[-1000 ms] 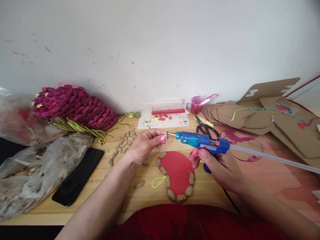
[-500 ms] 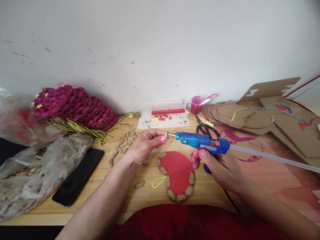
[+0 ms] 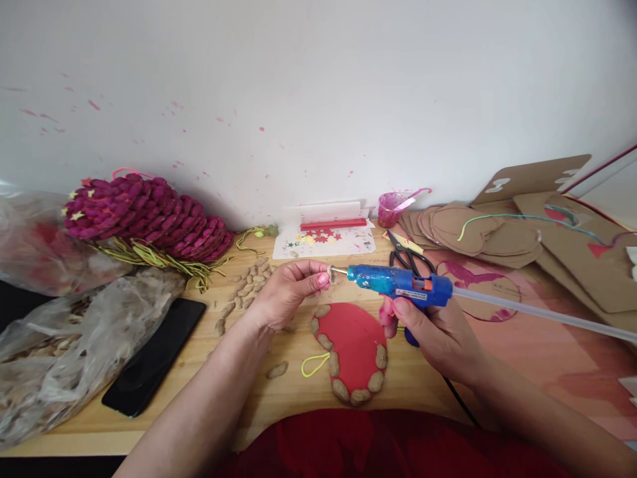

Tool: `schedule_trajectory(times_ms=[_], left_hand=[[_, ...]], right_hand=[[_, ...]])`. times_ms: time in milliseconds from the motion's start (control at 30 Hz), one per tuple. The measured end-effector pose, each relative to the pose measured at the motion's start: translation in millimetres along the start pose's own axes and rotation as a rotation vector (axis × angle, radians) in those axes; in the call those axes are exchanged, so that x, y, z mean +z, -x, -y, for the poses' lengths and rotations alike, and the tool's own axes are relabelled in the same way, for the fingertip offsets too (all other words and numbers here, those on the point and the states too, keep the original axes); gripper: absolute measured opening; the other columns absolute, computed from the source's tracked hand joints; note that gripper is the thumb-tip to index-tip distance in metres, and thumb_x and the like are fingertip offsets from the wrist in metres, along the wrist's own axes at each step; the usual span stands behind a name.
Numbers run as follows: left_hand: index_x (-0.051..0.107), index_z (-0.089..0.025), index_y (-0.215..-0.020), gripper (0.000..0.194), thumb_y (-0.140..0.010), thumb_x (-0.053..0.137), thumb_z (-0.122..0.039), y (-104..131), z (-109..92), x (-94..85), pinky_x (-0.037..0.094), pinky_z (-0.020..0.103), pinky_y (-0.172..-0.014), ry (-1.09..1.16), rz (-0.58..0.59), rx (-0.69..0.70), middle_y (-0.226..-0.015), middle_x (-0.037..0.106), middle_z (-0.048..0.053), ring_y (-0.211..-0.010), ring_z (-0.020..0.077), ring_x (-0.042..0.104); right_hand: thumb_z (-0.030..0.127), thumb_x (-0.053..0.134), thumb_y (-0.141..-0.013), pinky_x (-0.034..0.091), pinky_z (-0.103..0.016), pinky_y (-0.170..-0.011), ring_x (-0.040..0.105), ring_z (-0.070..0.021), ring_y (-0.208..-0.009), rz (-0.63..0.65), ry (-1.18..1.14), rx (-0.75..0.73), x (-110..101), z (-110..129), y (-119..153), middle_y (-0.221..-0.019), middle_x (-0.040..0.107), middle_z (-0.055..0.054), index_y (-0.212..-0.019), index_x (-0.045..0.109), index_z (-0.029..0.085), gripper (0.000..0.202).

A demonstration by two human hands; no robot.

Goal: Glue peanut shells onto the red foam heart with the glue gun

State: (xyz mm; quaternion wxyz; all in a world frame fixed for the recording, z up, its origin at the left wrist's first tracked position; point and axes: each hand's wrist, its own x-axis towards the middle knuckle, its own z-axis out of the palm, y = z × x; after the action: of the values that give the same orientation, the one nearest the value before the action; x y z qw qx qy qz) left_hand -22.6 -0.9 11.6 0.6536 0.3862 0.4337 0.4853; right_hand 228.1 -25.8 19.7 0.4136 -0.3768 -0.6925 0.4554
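Head view: camera sits on the person's head, facing forward and down over the wooden table (image 3: pixel 293 401) to the pale wall (image 3: pixel 318 99) behind. Range is close; left hand (image 3: pixel 291 291) and right hand (image 3: pixel 438 335) appear mid-frame, red clothing (image 3: pixel 348 445) at the bottom edge.

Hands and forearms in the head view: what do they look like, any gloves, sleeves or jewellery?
The left hand and right hand wear no gloves. No sleeves cover the visible forearms, and no watch, bracelet or ring shows. The left thumbnail looks bright pink, possibly polished.
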Motion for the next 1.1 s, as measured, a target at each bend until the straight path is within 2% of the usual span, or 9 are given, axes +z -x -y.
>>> schedule_trajectory(times_ms=[433,1100], left_hand=[[0.075,-0.013,-0.079,0.040,-0.058,0.099,-0.037,0.0,-0.5,1.2,0.045,0.020,-0.060,0.001,0.008,-0.016,-0.068,0.068,0.000,-0.062,0.0088,0.058],[0.076,-0.012,-0.079,0.035,-0.061,0.098,-0.033,-1.4,4.3,-5.4,0.047,0.018,-0.059,0.109,0.113,-0.115,-0.069,0.069,0.002,-0.061,0.0083,0.061]], right_hand=[[0.043,0.051,-0.104,0.054,-0.028,-0.056,0.066,-0.0156,-0.058,-0.014,0.026,-0.053,-0.1,2.0,-1.8,-0.068,0.067,-0.004,-0.079,0.062,0.020,0.036],[0.041,0.051,-0.105,0.053,-0.025,-0.056,0.065,-0.0135,-0.058,-0.009,0.002,-0.054,-0.1,-0.5,-1.4,-0.069,0.067,-0.003,-0.079,0.061,0.020,0.035]])
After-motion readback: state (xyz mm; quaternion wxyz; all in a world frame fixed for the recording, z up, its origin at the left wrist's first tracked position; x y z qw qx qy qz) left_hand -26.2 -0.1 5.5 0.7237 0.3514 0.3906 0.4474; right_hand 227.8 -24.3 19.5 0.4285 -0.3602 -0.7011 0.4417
